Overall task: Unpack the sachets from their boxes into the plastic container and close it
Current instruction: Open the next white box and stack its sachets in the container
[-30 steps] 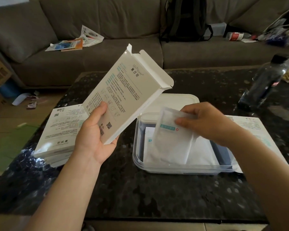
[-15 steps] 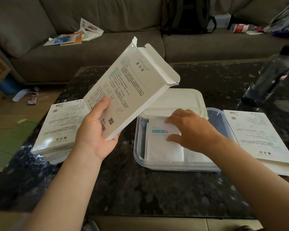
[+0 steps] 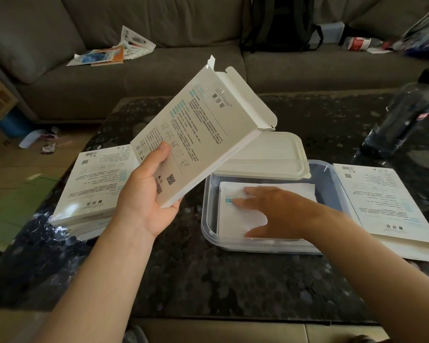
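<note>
My left hand (image 3: 149,194) grips a flat white box (image 3: 203,129) by its lower corner, tilted up with its end flap open. A clear plastic container (image 3: 209,219) stands on the dark table, holding white sachets (image 3: 235,219). My right hand (image 3: 270,211) lies flat on the top sachet inside it, fingers straight and spread. The container's white lid (image 3: 268,157) rests across its far rim. More white boxes sit stacked at the left (image 3: 94,184) and at the right (image 3: 386,201).
A dark plastic bottle (image 3: 404,112) stands at the table's far right. Behind the table runs a grey sofa (image 3: 159,78) with papers (image 3: 112,53) and a black backpack (image 3: 280,23). Litter lies on the floor at left.
My right hand lowered the sachet into the container and now presses it flat with straightened fingers. The box in my left hand has stayed tilted up.
</note>
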`<action>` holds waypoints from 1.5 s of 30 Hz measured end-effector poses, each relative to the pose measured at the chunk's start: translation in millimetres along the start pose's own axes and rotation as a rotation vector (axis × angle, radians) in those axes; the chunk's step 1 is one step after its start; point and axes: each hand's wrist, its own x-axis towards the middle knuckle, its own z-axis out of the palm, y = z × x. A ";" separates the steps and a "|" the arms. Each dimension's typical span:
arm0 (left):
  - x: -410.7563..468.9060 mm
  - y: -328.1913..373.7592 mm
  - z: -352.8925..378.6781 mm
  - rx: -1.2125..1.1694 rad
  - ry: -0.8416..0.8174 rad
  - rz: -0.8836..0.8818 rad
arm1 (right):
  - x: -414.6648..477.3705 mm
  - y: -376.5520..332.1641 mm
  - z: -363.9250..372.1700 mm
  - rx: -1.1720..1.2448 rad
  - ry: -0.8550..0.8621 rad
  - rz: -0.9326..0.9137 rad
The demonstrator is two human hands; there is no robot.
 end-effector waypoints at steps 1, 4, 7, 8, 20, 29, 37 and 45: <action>0.1 0.0 0.0 0.000 0.000 -0.002 | 0.3 -0.4 0.5 -0.008 0.004 -0.002; 0.3 -0.3 0.3 -0.001 -0.006 -0.008 | 1.0 -2.0 1.3 -0.044 0.013 -0.010; 0.1 -1.1 0.7 0.006 -0.010 -0.008 | 1.8 -4.1 0.4 -0.077 -0.003 -0.016; 0.0 -1.5 0.9 0.007 -0.015 -0.008 | 2.1 -4.5 0.2 -0.088 -0.009 -0.018; -2.9 -5.2 4.6 0.049 0.011 -0.019 | -2.8 -6.8 -3.5 -0.050 -0.010 -0.010; -3.6 -2.9 2.7 0.239 -0.008 0.037 | -67.4 8.8 -96.0 0.920 0.808 0.173; -7.1 -11.7 10.1 0.370 -0.031 0.078 | -71.1 -9.7 -90.9 1.070 0.617 0.077; -6.0 -8.4 7.9 0.356 -0.030 0.107 | -60.5 -1.6 -87.2 1.142 0.586 0.084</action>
